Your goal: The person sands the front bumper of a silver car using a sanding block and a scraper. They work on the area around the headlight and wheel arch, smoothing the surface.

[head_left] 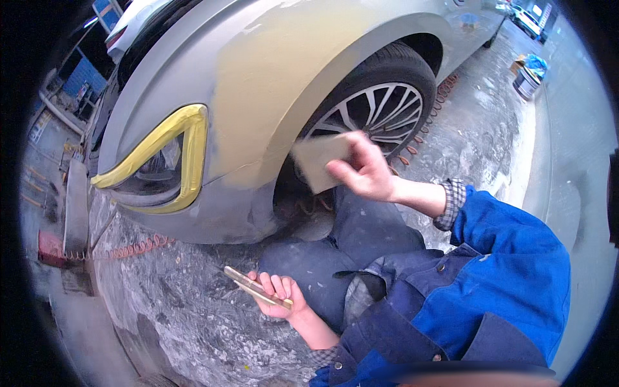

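Note:
My right hand [366, 169] is raised in front of the car's front wheel [377, 106], its fingers and thumb closed on a thin, square, beige-grey sheet [317, 164]. The sheet is smeared by motion, so its kind is unclear. Low over the floor, my left hand [278, 295] grips a stack of flat, narrow, tan pieces [256, 287] seen edge-on. Beside both hands is a grey car fender [225, 135] with a broad beige coated patch [277, 71]. Yellow masking tape [193, 135] frames the headlight [158, 164].
A coiled reddish air hose [138, 247] runs under the car and past the wheel. A can [527, 84] with a blue plastic bag stands by the right wall. My bent legs [309, 271] are close below the bumper. The floor [213, 322] is stained with whitish marks.

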Tool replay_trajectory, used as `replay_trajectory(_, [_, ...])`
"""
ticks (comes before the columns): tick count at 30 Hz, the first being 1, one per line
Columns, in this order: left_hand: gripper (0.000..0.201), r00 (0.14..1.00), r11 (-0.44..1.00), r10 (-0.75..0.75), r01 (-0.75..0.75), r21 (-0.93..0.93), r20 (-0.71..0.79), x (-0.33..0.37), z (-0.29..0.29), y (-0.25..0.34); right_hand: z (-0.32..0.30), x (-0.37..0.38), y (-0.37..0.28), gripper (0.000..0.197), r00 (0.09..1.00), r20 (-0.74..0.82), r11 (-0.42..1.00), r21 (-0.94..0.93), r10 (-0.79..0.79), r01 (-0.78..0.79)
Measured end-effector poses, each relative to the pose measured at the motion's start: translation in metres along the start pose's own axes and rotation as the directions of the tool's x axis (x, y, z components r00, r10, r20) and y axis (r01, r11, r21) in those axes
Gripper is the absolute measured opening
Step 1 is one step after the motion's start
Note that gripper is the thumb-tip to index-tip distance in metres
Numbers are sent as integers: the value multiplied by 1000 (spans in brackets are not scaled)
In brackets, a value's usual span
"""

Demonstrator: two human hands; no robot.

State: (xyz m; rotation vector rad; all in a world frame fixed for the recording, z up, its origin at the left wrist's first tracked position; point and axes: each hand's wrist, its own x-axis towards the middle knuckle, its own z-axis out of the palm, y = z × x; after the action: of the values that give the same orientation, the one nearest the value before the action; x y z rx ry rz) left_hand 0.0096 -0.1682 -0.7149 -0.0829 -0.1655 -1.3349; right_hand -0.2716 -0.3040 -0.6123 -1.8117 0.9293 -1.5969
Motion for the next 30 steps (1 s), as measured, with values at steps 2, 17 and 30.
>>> replay_trajectory(2, [36,1000,996,-20,21,-89,20,-3,-3,1,17,5,-12,31,997,80,997,-76,3,3])
replay_trajectory(17, [33,999,999,-22,22,-23,34,-41,-19,16,78,19,7,28,996,-80,983,175,-37,50])
replay_trajectory(30, [39,999,998,-6,3,-58,-49,-48,-16,-3,91,36,15,28,994,-88,995,68,-70,76])
